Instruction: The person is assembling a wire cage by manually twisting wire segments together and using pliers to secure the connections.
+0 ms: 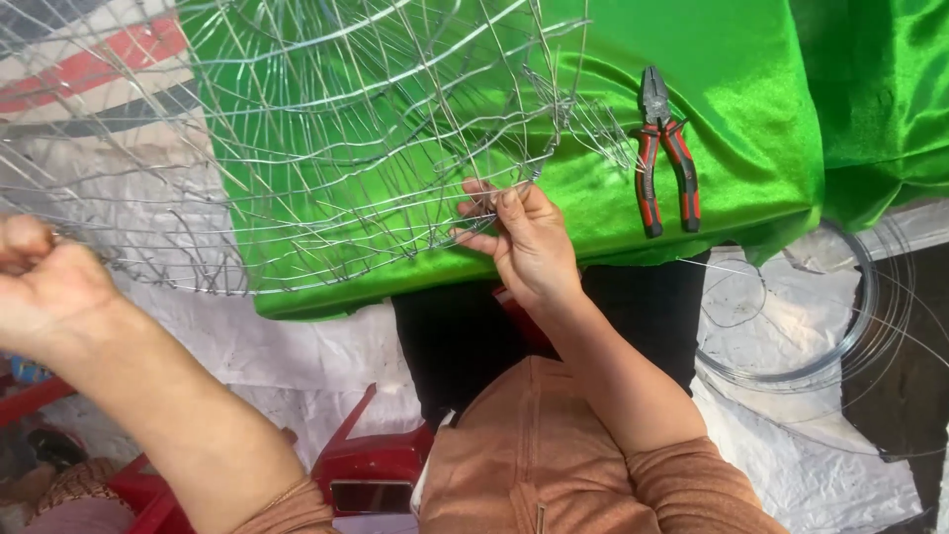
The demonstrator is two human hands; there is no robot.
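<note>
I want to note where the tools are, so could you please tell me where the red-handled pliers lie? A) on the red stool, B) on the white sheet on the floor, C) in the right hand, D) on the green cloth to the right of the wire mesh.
D: the pliers lie untouched on the green cloth, right of the wire mesh; the right hand pinches the mesh edge instead.

My wire frame (326, 129) runs off the top and left edges. My left hand (44, 282), left of the frame, is blurred. Its fingertips are cut off.
</note>
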